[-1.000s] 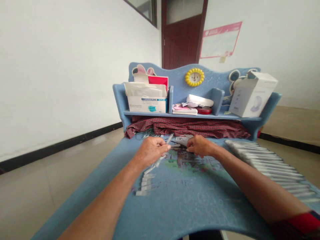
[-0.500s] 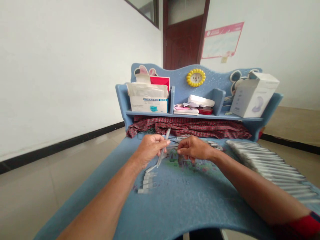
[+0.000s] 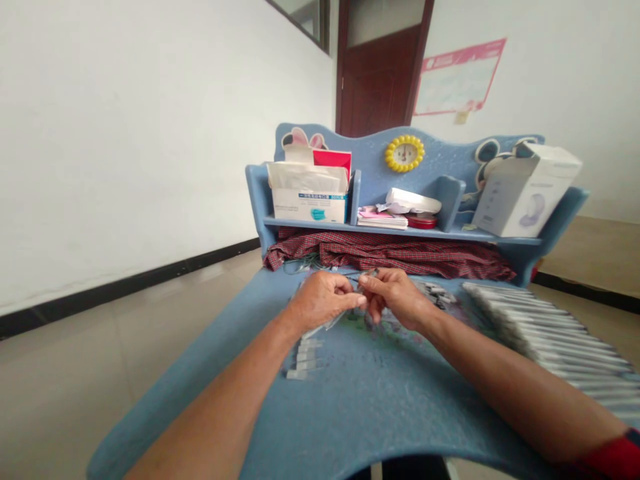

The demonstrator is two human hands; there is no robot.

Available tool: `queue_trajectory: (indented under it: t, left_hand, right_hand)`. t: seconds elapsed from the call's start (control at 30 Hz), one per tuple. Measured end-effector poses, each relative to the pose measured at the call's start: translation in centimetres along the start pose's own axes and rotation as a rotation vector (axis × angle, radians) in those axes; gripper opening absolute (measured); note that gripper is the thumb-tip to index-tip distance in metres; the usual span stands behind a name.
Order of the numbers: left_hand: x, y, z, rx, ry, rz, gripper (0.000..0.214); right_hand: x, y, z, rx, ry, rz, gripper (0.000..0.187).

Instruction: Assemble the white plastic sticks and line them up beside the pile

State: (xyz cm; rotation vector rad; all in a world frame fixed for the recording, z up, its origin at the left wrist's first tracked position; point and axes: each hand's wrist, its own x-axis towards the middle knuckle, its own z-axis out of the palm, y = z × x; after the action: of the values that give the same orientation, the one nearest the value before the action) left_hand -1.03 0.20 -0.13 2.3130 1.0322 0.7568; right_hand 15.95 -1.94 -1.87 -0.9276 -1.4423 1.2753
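Observation:
My left hand (image 3: 323, 301) is closed in a pinch on a thin clear plastic tube (image 3: 334, 321) that slants down to the left over the blue desk (image 3: 350, 407). My right hand (image 3: 395, 297) is closed too, its fingertips meeting the left hand's at the tube's upper end and pinching a small grey piece (image 3: 370, 273). Just below the left hand, a short row of small clear pieces (image 3: 304, 357) lies on the desk. A loose pile of grey parts (image 3: 434, 292) sits behind my right hand.
A long row of grey-white tubes (image 3: 545, 330) lies along the desk's right side. A red plaid cloth (image 3: 390, 257) is bunched under the shelf, which holds a mask box (image 3: 309, 200), papers, a yellow clock (image 3: 404, 153) and a white carton (image 3: 525, 193). Tiled floor lies left.
My two hands have come together at the middle of the desk. The tube in my left hand has tipped from near upright to a low slant, and the right hand's fingertips now meet it.

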Motion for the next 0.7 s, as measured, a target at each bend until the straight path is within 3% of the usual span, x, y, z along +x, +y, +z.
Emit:
queue_trajectory:
  t: [0.17,0.37,0.5,0.7]
  left_hand:
    - [-0.1,-0.1,-1.9,0.252,-0.098,-0.143,0.027]
    - [-0.4,-0.4,-0.5,0.577,-0.123,-0.252,0.015]
    - [-0.4,-0.5,0.1,0.513,-0.109,-0.231,0.018]
    - [-0.2,-0.9,-0.8,0.268,-0.137,-0.160,0.011]
  right_hand:
    - [0.6,-0.4,-1.6,0.020,0.145,-0.017,0.036]
    - [1.0,-0.4,-3.0,0.001,0.258,-0.021,0.033]
    - [1.0,-0.4,-3.0,-0.001,0.251,-0.020,0.031]
    - [1.0,-0.6,-2.9,-0.006,0.261,-0.012,0.035]
